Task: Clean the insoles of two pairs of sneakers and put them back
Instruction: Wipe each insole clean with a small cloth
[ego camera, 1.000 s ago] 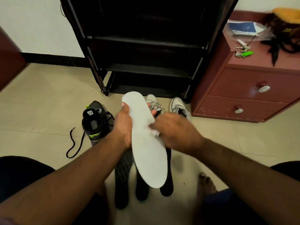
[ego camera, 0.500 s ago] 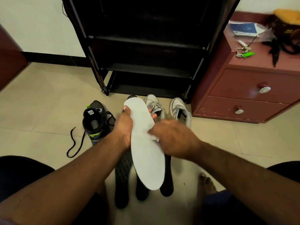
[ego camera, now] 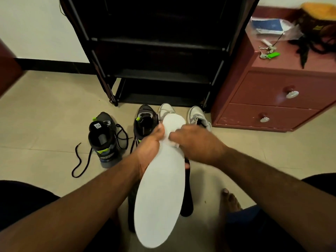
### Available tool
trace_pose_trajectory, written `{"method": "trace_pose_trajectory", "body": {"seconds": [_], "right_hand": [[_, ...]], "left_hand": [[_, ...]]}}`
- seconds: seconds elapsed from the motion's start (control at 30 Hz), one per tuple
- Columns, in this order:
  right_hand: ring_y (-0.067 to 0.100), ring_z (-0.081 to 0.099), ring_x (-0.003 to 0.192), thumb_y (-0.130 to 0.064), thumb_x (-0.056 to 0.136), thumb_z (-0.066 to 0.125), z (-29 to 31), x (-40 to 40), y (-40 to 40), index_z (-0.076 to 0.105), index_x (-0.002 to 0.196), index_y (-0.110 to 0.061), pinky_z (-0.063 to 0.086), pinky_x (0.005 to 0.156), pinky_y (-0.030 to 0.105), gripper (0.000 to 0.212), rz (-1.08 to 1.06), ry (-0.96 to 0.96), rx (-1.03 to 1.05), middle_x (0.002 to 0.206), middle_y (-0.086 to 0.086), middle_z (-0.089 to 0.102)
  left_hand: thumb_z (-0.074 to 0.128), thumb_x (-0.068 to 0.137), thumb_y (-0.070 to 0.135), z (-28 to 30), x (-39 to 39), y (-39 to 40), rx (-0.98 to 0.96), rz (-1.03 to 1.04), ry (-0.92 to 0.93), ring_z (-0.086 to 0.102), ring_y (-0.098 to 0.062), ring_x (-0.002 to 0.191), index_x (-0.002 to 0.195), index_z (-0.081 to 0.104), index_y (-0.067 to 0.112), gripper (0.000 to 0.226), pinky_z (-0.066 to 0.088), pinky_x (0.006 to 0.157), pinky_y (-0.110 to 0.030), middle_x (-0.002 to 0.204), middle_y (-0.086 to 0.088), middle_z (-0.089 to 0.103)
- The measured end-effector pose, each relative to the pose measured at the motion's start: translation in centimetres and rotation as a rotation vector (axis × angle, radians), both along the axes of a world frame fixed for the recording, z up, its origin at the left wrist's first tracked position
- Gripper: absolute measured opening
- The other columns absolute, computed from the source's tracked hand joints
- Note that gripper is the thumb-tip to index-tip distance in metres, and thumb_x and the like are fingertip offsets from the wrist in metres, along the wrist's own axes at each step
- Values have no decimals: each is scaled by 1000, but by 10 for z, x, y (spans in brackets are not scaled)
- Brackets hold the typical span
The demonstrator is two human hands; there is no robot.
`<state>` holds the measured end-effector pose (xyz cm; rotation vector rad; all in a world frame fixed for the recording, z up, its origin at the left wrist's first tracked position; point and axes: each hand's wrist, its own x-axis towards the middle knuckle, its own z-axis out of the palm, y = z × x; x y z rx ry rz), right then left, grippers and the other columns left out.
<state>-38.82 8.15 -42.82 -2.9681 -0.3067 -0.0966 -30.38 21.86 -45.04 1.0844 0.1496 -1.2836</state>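
Observation:
My left hand (ego camera: pixel 150 148) grips a long white insole (ego camera: pixel 160 190) by its left edge, holding it lengthwise above the floor. My right hand (ego camera: pixel 196 142) presses a small white wipe (ego camera: pixel 175 142) onto the insole's upper part, fingers curled round it. Beneath the insole lie dark insoles (ego camera: pixel 187 202) on the tiles. Two black sneakers with green accents (ego camera: pixel 103 140) (ego camera: pixel 145 120) stand to the left. Two white-grey sneakers (ego camera: pixel 166 110) (ego camera: pixel 198 115) stand behind my hands, partly hidden.
A black shoe rack (ego camera: pixel 156 51) stands straight ahead. A maroon drawer cabinet (ego camera: pixel 283 99) at right carries keys with a green tag (ego camera: pixel 271 55) and a plastic bag. Loose black laces (ego camera: pixel 81 160) trail on the floor. A bare foot (ego camera: pixel 230 199) rests at lower right.
The insole has tilted down and toward me, its heel end now lower in view. My right hand has slid up toward the toe end with the wipe.

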Motion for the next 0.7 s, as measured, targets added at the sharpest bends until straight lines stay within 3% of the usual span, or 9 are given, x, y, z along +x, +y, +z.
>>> {"method": "trace_pose_trajectory", "body": {"seconds": [0.1,0.17,0.27,0.37,0.47,0.57,0.63,0.7], "right_hand": [[25,56,89,-11,88,56,5,7,-23,55,110,-13,35,69,30,22,-309,-51,10,97,7,64],[20,52,91,-12,93,50,11,5,-24,52,117,-13,37,73,29,24,-344,-42,58,103,5,62],[19,53,81,-8,88,54,13,0,-11,58,103,-12,34,66,27,15,-176,-108,77,90,4,63],[17,51,77,-15,95,48,14,5,-26,51,108,-14,35,64,28,13,-394,-62,160,85,-2,54],[23,57,67,-17,96,47,5,5,-55,46,101,-18,39,53,29,5,-593,-65,216,78,2,58],[19,57,69,-15,95,50,-15,-2,-61,52,99,-17,36,49,24,5,-791,45,588,86,4,60],[19,56,64,-16,94,47,-31,-16,-56,57,98,-15,39,50,22,11,-904,329,964,85,9,60],[25,57,71,-25,95,45,-43,-31,-51,61,95,-15,47,60,30,20,-952,667,1205,88,11,60]], "left_hand": [[51,84,48,-1,-11,0,-133,-138,44,65,-47,100,145,39,37,63,56,66,-59,132,-22,59],[48,88,46,4,-11,1,-159,-166,-39,65,-48,101,145,35,43,58,57,67,-58,132,-20,60],[46,93,42,4,-11,1,-214,-222,-126,65,-48,102,143,34,47,52,56,70,-59,130,-17,62],[51,97,28,5,-15,0,-275,-252,-170,65,-48,102,139,43,43,45,56,72,-60,130,-16,61],[56,95,9,5,-19,-2,-208,-224,-405,69,-35,99,137,49,28,46,60,74,-45,121,-12,68],[65,88,-5,2,-24,-6,-86,-260,-885,71,-11,91,117,60,18,37,57,78,-24,101,0,75],[67,83,-10,1,-29,-11,-80,-263,-1055,69,-1,87,100,64,17,32,54,79,-19,92,7,73],[67,81,-12,-2,-37,-17,-137,-282,-1184,68,-4,87,96,66,11,28,54,82,-22,90,3,71]]}}
